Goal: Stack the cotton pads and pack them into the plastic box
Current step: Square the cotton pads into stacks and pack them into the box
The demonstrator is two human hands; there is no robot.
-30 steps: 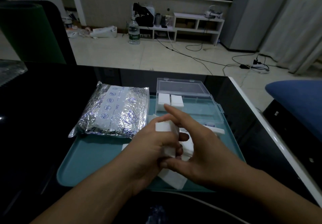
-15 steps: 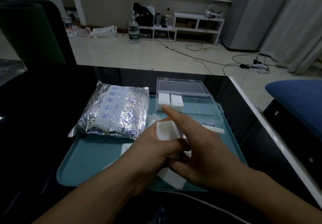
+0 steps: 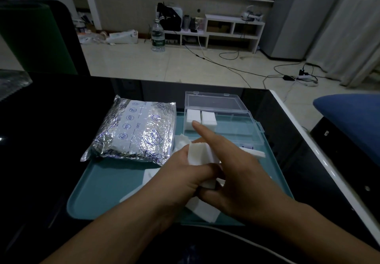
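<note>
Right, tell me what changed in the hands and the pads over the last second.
The left hand turned the stack of cotton pads it grips, so a broad face now shows. The right hand straightened its forefinger up along the stack's side, thumb still beneath. Nothing was let go. The plastic box with its two stacks, the foil bag, the loose pads and the tray stayed put.

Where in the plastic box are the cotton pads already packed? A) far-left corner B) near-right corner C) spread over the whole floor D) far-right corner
A: two white stacks of cotton pads sit side by side in the far-left corner of the plastic box; the rest of its floor shows bare.
</note>
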